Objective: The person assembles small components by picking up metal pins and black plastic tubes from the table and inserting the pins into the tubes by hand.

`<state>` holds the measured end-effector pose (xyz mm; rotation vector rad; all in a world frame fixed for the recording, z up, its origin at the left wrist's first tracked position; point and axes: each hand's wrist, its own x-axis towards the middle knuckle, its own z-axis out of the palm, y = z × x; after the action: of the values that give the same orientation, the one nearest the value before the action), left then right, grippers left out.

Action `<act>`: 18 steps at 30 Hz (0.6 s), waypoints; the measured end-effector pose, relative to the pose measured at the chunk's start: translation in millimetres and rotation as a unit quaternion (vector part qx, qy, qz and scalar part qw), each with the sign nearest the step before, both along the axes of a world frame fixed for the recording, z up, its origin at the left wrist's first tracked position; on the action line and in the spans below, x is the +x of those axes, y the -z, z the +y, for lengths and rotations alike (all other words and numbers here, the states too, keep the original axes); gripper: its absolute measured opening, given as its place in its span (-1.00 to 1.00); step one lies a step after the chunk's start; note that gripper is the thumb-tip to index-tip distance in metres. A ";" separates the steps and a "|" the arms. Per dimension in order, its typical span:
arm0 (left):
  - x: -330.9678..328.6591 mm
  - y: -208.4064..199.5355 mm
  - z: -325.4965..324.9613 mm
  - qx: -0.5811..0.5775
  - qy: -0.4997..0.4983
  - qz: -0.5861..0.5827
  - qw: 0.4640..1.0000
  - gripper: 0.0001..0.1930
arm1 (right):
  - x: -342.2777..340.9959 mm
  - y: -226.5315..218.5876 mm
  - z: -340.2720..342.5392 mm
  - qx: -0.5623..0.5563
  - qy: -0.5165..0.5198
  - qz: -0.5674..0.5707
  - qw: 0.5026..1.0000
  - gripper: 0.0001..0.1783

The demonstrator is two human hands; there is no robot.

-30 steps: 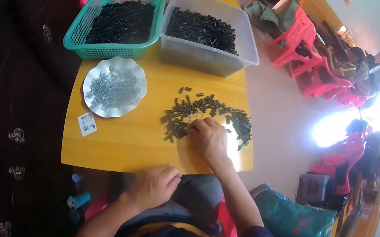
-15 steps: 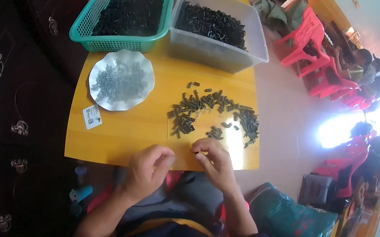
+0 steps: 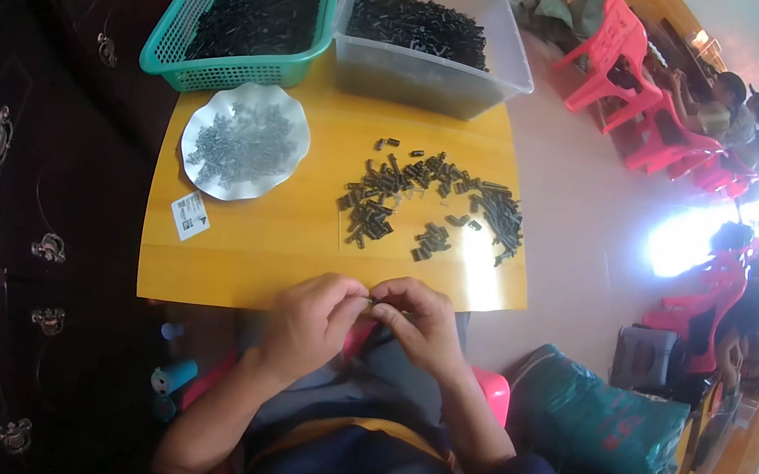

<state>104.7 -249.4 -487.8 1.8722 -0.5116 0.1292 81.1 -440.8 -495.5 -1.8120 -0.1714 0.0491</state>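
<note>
Just off the table's near edge, my left hand (image 3: 316, 319) and my right hand (image 3: 422, 326) meet, fingertips almost touching. Thumb and forefinger of the right are closed on a small dark piece (image 3: 372, 301). My left hand pinches too, but its fingers hide what they hold. Beyond the hands, a loose arc of short black tube-like pieces (image 3: 372, 221) lies on the yellow table (image 3: 230, 277). At left, a white scalloped dish (image 3: 193, 169) holds many tiny clear pieces (image 3: 248, 148).
At the back stand a green basket (image 3: 169, 48) and a translucent bin (image 3: 427, 83), both filled with black pieces. A white label card (image 3: 190, 216) lies by the dish. Dark drawers (image 3: 9, 151) flank the left; a teal bag (image 3: 601, 418) and pink chairs (image 3: 623, 67) are at right.
My hands have come together from a small gap, the left moving right and the right slightly left. The view has shifted a little, so the table sits higher.
</note>
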 end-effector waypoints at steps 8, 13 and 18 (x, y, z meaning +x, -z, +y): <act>-8.2 -5.2 -9.2 0.016 0.025 -0.005 1.000 -0.93 | -14.4 -8.4 -15.9 -0.006 -0.014 -0.027 1.000 -0.82; -17.4 -4.7 -14.9 -0.009 0.036 0.086 0.996 -0.90 | -22.8 -5.6 -24.9 -0.010 -0.038 -0.043 0.998 -0.81; -29.7 -12.3 -19.7 0.066 0.049 0.008 0.997 -0.90 | -33.6 11.7 -34.2 0.115 -0.070 0.012 0.991 -0.79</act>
<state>74.9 -269.1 -475.5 1.9703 -0.6128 0.0142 47.5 -475.0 -507.2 -1.5675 -0.2760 0.1441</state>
